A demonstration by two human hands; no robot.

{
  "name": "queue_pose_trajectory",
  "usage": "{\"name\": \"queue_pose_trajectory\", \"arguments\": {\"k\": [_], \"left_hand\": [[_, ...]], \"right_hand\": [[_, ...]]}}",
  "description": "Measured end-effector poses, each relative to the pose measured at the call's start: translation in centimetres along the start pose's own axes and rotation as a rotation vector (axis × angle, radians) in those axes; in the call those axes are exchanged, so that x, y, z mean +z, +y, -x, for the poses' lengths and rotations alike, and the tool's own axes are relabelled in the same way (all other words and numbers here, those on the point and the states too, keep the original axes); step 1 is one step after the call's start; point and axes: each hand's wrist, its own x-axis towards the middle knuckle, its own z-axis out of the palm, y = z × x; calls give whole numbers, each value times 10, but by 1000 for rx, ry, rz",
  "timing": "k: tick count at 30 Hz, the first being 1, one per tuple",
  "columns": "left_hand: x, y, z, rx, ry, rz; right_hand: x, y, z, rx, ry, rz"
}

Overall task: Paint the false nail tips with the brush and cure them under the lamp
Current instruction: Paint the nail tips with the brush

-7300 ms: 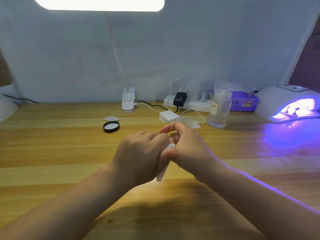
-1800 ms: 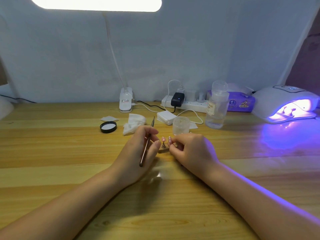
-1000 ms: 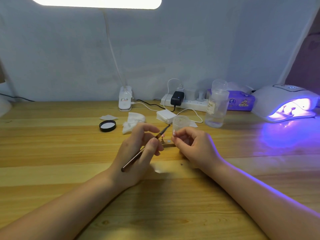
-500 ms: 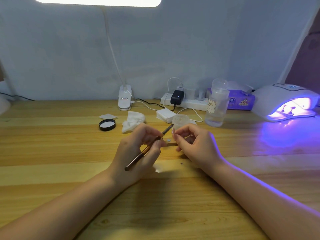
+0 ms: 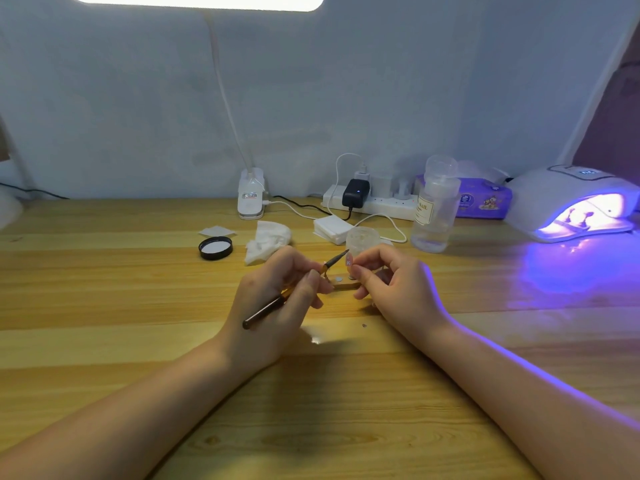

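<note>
On the wooden worktop (image 5: pixel 104 289) the curing lamp (image 5: pixel 575 199) glows violet at far right, well apart from the hands. The left hand (image 5: pixel 277 299) pinches the brush (image 5: pixel 294 289), bristles just beside a pale nail tip (image 5: pixel 349 260) pinched by the right hand (image 5: pixel 394 289). A tremor could smear polish onto fingers (image 5: pixel 358 271); the small jar (image 5: pixel 362 239) behind could be knocked over.
</note>
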Motion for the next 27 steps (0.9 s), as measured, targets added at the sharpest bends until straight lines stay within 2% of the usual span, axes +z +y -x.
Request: {"name": "queue_pose_trajectory", "arguments": {"k": [6,13,21,27], "left_hand": [[-2,-2,0,-51,-22,77],[1,-1,-2,-31,53,100],[-2,-1,0,-42,-53,80],[1,-1,-1,5,43,40]], "right_hand": [[2,-1,0,-4,20,-7],[1,-1,-1,1,4,12],[0,-2,0,-23,17,42],[0,-3,0,-17,18,39]]}}
